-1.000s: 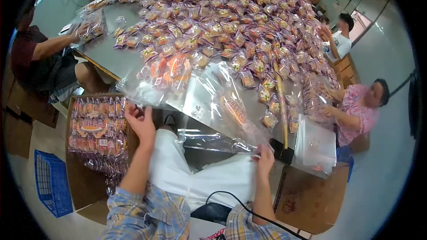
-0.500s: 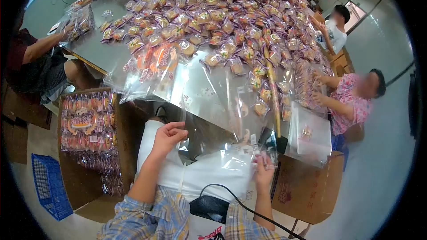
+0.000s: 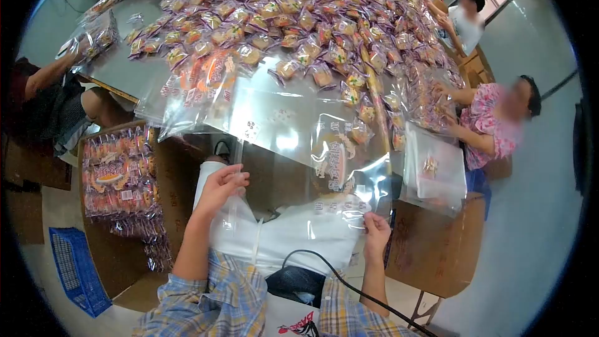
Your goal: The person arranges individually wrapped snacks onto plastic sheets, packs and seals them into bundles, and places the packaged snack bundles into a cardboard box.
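Between my two hands, above my lap, a large clear plastic bag (image 3: 334, 156) with printed lettering is spread out. My left hand (image 3: 221, 187) pinches its left edge, fingers closed. My right hand (image 3: 377, 232) grips the lower right corner with fingers pressed together. The bag looks flat, and the table edge and my white trousers show through it. Just beyond it on the table lies a stack of printed clear bags (image 3: 199, 90). Past those spreads a large heap of small wrapped snacks (image 3: 281, 19) in purple-edged wrappers.
An open carton (image 3: 165, 212) at my left holds packed snack bags (image 3: 121, 168), with a blue crate (image 3: 78, 268) beside it. Another carton (image 3: 437, 246) stands at my right, below more clear bags (image 3: 433, 171). Co-workers sit left and right; a dark cable (image 3: 355, 290) crosses my lap.
The bag has been pulled wider and flatter, so its print now faces me. My right hand has moved slightly right; my left hand has shifted slightly left. My view has shifted a little.
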A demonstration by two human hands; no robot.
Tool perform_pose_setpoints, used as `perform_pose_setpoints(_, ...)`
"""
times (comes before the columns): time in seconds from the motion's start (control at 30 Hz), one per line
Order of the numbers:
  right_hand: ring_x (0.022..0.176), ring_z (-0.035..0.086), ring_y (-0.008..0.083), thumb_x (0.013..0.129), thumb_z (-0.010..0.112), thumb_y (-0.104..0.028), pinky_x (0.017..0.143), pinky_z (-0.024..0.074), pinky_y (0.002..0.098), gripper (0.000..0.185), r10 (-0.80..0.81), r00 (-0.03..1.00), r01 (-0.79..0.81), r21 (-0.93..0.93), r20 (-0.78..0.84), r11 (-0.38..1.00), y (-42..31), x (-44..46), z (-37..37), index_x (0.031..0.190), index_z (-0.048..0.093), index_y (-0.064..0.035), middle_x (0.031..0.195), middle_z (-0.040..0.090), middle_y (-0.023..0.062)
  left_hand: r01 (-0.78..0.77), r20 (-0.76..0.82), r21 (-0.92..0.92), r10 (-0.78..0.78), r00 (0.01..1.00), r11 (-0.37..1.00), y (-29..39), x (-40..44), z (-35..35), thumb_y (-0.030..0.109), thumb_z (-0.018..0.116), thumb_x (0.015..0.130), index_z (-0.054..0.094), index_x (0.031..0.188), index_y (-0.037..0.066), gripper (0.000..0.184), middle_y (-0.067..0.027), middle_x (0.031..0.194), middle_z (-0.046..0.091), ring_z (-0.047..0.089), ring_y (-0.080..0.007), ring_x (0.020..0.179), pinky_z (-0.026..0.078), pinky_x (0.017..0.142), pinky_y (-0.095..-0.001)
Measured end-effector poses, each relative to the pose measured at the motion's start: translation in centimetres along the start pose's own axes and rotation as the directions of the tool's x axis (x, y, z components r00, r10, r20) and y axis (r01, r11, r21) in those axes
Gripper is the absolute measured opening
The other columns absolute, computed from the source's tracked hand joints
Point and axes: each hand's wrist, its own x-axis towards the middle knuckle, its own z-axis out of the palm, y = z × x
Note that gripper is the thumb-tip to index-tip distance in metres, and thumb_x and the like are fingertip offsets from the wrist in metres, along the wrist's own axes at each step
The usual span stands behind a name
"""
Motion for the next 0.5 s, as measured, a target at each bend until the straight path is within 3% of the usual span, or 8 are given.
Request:
perform_pose_setpoints(0.07,0.071,0.06,0.0065,0.095,0.078,-0.012,0.062,0.0462,0.0228,0.019,-0.049,0.999,0.048,-0.035,-0.019,0.998,-0.4,-0.1,-0.3,0.11,0.072,-0.0012,0.09,0.073,0.0031,-0.083,-0.031,-0.092,0.08,0.996,0.992,-0.8,0.8,0.7,0.014,0.074,0.097,0.066,0.128,-0.001,0.035,-0.0123,0.108,0.077,0.074,-0.0195,0.093,0.061,0.078,-0.0336)
perform_pose_setpoints(0.13,0.073,0.062,0.0073,0.095,0.079,-0.013,0.063,0.0471,0.023,0.023,-0.149,0.988,0.146,-0.06,-0.037,0.987,-1.3,-0.3,-0.5,0.113,0.072,-0.0001,0.091,0.073,0.0038,-0.158,-0.101,-0.06,0.152,0.983,0.986,-1.2,1.1,0.8,0.011,0.076,0.095,0.068,0.123,-0.002,0.031,-0.0111,0.102,0.077,0.074,-0.0177,0.088,0.061,0.075,-0.0321)
perform_pose_setpoints(0.17,0.074,0.062,0.0074,0.095,0.079,-0.014,0.063,0.0473,0.0231,0.025,-0.118,0.99,0.118,-0.003,-0.078,0.993,-1.8,-0.3,-0.7,0.114,0.072,0.0004,0.092,0.073,0.0038,-0.194,-0.137,-0.041,0.187,0.973,0.98,-1.4,1.2,0.8,0.009,0.077,0.094,0.069,0.12,-0.002,0.029,-0.0105,0.099,0.078,0.074,-0.0168,0.085,0.061,0.073,-0.0313)
perform_pose_setpoints(0.2,0.075,0.063,0.0076,0.095,0.079,-0.014,0.063,0.0475,0.0233,0.026,-0.083,0.99,0.09,0.056,-0.118,0.994,-2.5,-0.4,-1.1,0.115,0.072,0.0009,0.092,0.074,0.0037,-0.173,-0.166,-0.146,0.148,0.975,0.974,-1.5,1.1,0.6,0.004,0.081,0.09,0.07,0.114,-0.004,0.027,-0.012,0.094,0.077,0.071,-0.014,0.077,0.058,0.071,-0.0271)
perform_pose_setpoints(0.27,0.077,0.064,0.0079,0.097,0.078,-0.017,0.066,0.0477,0.0236,0.025,-0.046,0.986,0.066,0.119,-0.161,0.991,-2.7,0.0,-1.9,0.112,0.073,0.0014,0.094,0.074,0.0036,-0.148,-0.143,-0.072,0.137,0.98,0.986,-1.8,0.9,-0.2,0.005,0.081,0.089,0.07,0.113,-0.003,0.028,-0.0108,0.091,0.077,0.071,-0.0135,0.076,0.058,0.071,-0.0267)
perform_pose_setpoints(0.37,0.077,0.064,0.0077,0.098,0.076,-0.018,0.068,0.0469,0.0234,0.022,-0.119,0.989,0.119,-0.006,-0.092,0.993,-3.1,0.2,-2.4,0.109,0.074,0.0015,0.092,0.074,0.003,-0.161,-0.154,-0.02,0.156,0.976,0.987,-2.1,0.5,-0.6,0.005,0.082,0.088,0.07,0.113,-0.002,0.029,-0.0097,0.086,0.077,0.071,-0.013,0.073,0.058,0.069,-0.0273)
perform_pose_setpoints(0.5,0.08,0.062,0.0066,0.098,0.075,-0.015,0.07,0.0446,0.022,0.016,-0.058,0.994,0.052,-0.068,-0.095,0.996,-2.7,1.0,-2.6,0.104,0.075,0.0002,0.084,0.071,0.0001,-0.176,-0.213,-0.001,0.171,0.962,0.984,-2.3,0.5,-0.8,0.004,0.085,0.085,0.07,0.112,-0.002,0.031,-0.0085,0.085,0.077,0.069,-0.0116,0.07,0.054,0.065,-0.0246)
